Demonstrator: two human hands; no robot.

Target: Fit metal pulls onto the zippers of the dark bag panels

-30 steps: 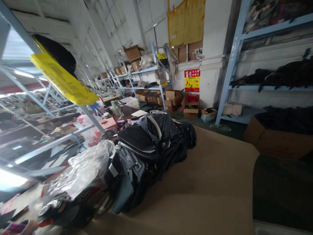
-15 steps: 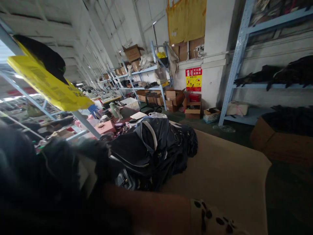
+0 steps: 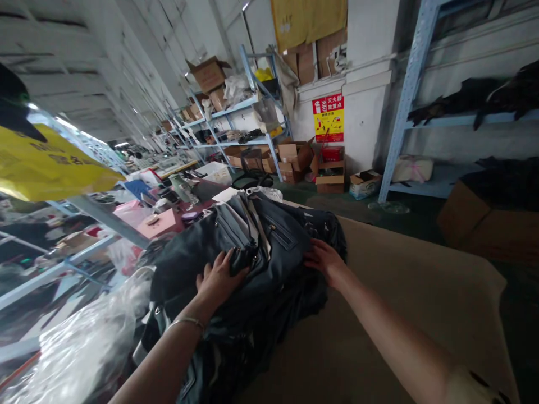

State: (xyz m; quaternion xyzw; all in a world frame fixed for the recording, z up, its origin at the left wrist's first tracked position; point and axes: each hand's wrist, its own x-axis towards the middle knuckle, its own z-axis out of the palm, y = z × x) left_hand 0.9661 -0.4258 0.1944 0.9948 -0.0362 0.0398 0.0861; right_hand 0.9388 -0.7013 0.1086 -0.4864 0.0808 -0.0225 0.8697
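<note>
A heap of dark blue-black bags (image 3: 269,241) lies on the left part of a brown table (image 3: 400,303). My left hand (image 3: 219,278) rests on top of the heap, its fingers curled over a fold of the uppermost bag near a zip. My right hand (image 3: 324,259) presses against the right side of the same heap with the fingers stretched out flat. A thin bracelet sits on my left wrist.
Crumpled clear plastic (image 3: 76,348) lies at the lower left beside the heap. A yellow sheet (image 3: 46,165) hangs from a blue rack at the left. Blue shelving (image 3: 404,106) with dark goods stands at the right, cardboard boxes (image 3: 332,174) on the floor beyond.
Both my arms have come into view and my hands now lie on the heap of bags. A dark bag that swept across the left half a second ago now lies on the heap.
</note>
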